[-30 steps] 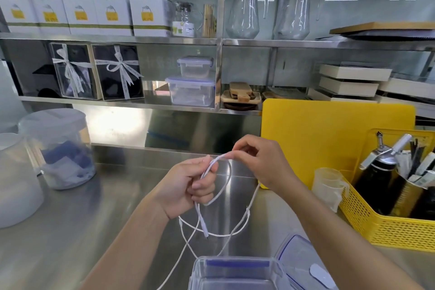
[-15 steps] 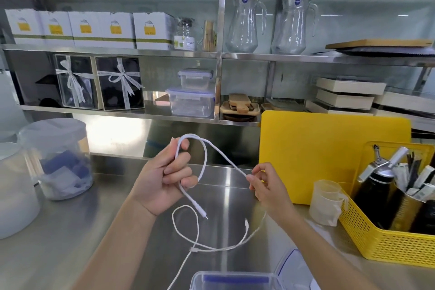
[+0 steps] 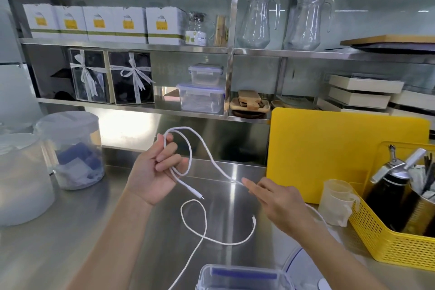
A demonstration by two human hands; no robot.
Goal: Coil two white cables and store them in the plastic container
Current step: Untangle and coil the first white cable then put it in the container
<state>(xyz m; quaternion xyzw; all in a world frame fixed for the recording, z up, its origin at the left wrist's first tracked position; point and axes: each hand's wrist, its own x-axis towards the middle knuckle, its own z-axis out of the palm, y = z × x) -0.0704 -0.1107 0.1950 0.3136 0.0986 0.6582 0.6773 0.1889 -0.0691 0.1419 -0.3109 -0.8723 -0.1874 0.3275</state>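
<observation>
Left hand [image 3: 150, 172] grips cable [image 3: 207, 148]; right hand [image 3: 280, 202] pinches it near yellow board [image 3: 341, 148].

We stand at a commercial kitchen's prep station: a stainless steel counter [image 3: 58, 238] fills the lower frame, steel shelves [image 3: 131, 43] above carry 2 glass pitchers [image 3: 255, 19] at upper centre, a yellow cutting board [image 3: 329, 153] leans at right, beside a yellow basket [image 3: 386, 242] of utensils.

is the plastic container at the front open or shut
Open: the plastic container shows a bare rim with no lid on it; what looks like its lid lies beside it on the counter.
</observation>
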